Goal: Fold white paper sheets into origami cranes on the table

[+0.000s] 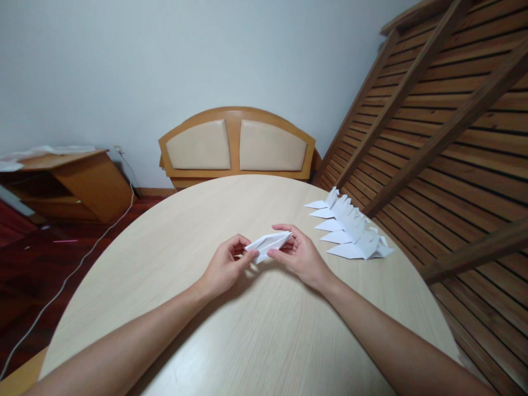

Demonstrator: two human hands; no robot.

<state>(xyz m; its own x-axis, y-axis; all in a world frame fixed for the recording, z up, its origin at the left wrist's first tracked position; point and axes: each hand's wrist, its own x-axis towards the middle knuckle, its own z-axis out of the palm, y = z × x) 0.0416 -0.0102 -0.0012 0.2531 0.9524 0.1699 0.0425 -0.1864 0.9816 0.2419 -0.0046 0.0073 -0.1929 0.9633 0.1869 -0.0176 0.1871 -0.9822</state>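
Observation:
A piece of folded white paper (pixel 270 242), long and pointed with creased layers, is held between my two hands just above the round table (pixel 198 220). My left hand (pixel 229 263) pinches its left end, the thumb on the near side and the fingers curled behind. At the other end, my right hand (pixel 299 254) grips the paper with its thumb pressed on the near edge and its fingers behind. To the right of my right hand stands a row of several folded white paper figures (pixel 350 228) with pointed ends, set close together.
Slatted wooden boards (pixel 454 137) lean along the right side of the table. Behind it is a padded headboard (pixel 237 146) against the wall. A low wooden cabinet (pixel 91 181) stands at the left, with a white cable (pixel 80 264) running across the dark floor.

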